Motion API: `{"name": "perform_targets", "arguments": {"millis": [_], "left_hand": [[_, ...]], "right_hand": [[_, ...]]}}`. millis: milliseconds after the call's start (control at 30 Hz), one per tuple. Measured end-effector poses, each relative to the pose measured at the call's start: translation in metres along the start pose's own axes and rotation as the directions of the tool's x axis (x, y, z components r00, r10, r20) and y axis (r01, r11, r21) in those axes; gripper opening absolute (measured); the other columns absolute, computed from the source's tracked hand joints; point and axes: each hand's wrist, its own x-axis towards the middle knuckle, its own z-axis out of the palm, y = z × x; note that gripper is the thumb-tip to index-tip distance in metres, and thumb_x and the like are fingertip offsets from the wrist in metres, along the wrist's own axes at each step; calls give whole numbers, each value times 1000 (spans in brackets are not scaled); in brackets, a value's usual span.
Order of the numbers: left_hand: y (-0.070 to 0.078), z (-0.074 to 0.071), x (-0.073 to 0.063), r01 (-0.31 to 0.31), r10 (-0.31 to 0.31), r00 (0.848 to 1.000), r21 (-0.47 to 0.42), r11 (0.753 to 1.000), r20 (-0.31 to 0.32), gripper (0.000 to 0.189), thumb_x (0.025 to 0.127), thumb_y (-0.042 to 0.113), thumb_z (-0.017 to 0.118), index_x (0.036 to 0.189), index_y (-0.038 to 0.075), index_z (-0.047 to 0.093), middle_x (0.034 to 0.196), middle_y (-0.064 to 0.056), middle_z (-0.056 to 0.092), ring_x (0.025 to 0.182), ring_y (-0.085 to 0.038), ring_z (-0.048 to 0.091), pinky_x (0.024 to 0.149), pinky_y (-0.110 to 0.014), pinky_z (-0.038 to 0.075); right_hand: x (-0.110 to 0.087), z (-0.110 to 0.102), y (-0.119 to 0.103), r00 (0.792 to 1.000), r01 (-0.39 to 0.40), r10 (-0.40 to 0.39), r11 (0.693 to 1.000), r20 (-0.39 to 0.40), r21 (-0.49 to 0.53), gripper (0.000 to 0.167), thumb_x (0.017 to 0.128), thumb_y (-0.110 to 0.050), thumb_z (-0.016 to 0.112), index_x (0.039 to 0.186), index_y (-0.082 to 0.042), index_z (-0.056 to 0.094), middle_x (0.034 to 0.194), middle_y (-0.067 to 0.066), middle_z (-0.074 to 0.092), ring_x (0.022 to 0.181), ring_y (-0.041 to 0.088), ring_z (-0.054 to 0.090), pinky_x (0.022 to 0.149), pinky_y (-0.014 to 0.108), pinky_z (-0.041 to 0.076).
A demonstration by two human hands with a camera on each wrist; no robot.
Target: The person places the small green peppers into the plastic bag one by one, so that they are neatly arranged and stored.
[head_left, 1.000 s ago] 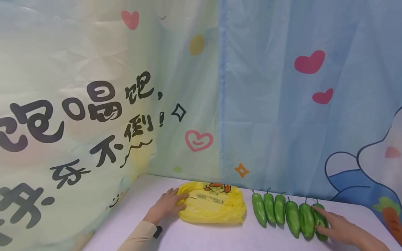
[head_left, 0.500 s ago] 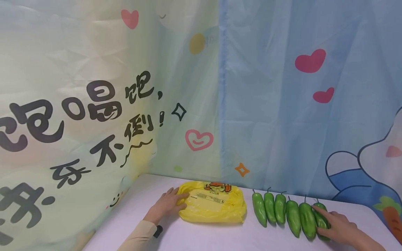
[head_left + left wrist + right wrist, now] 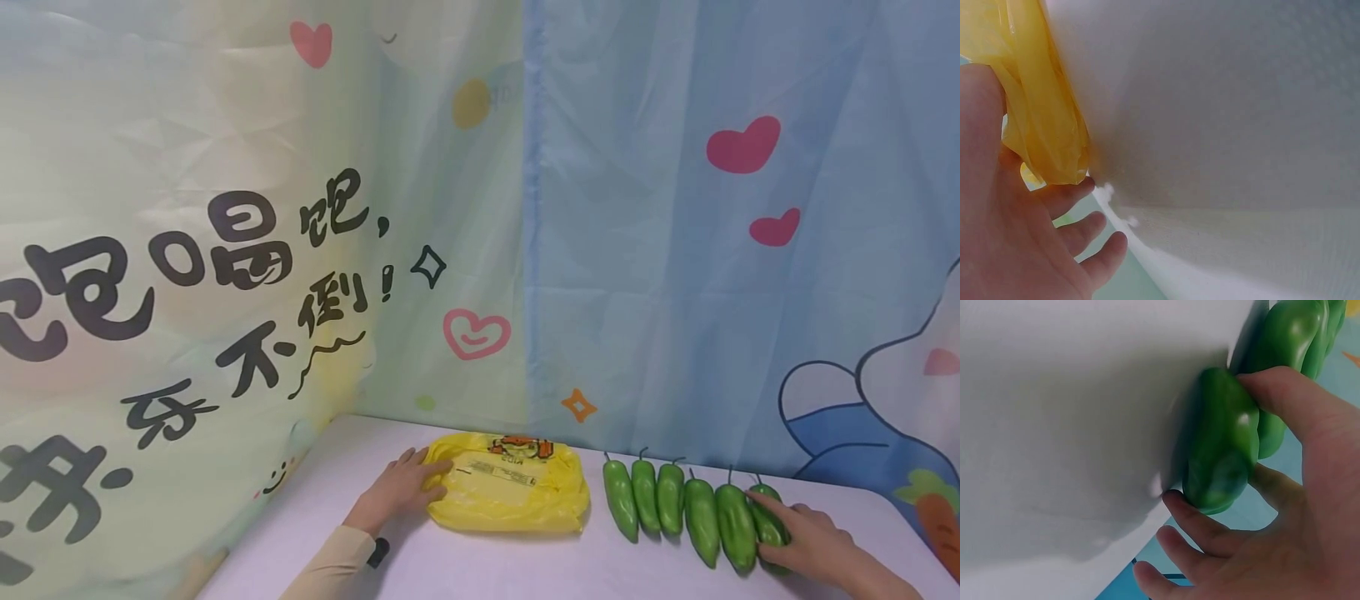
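A crumpled yellow plastic bag [image 3: 506, 492] with orange and black print lies on the white table. At its left end is my left hand [image 3: 397, 492], its fingers loosely spread and touching the bag; in the left wrist view the thumb and index finger lie either side of the bag's end [image 3: 1054, 112]. To the right, several green peppers [image 3: 701, 517] stand in a slanting row, stems away from me. My right hand [image 3: 810, 542] holds the rightmost pepper [image 3: 1222, 444] between thumb and fingers, covering part of it in the head view. Its lower fingers fan out below the pepper.
The white tabletop [image 3: 525, 571] carries the bag and peppers. A printed curtain [image 3: 637, 250] with hearts and a cartoon figure hangs close behind. Another curtain with black lettering [image 3: 258, 358] closes the left side. A small black object [image 3: 378, 553] sits at my left wrist.
The right hand and the two rightmost peppers have shifted slightly, the end pepper tilting a little more to the right. The left hand and the bag have stayed in place.
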Motion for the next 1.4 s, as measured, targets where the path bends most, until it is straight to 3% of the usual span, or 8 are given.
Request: {"name": "perform_targets", "arguments": {"millis": [433,767,1200,1400], "left_hand": [[2,-1,0,9,-9,1000,-9,1000,6,51,98,42,59,146,24,54,158,-24,37,146,-51,29,117,-67,27],[0,-2,0,22,-22,1000,-14,1000,15,51,98,43,59,146,25,54,159,-23,37,147,-49,29,117,-67,27],[0,-1,1,30,-30,999,-35,999,22,51,98,43,60,146,26,54,160,-22,35,148,-49,28,118,-67,27],[1,0,2,34,-34,999,-34,999,23,51,97,43,61,145,26,55,160,-21,36,148,-48,28,118,-67,27]], "right_hand": [[0,-6,1,1000,13,-13,1000,-4,0,86,83,-49,75,141,4,42,101,25,58,90,36,58,72,63,52],[-2,-13,-2,993,104,-104,995,-51,-6,78,85,-38,77,139,8,44,100,26,60,88,34,61,72,57,54],[-1,-24,-1,995,94,-94,996,-29,9,82,84,-38,78,141,8,41,104,27,60,91,35,61,75,57,56],[-1,-28,-3,990,134,-135,991,-51,-10,79,85,-37,77,140,8,42,105,28,62,93,39,62,75,59,56]]}}
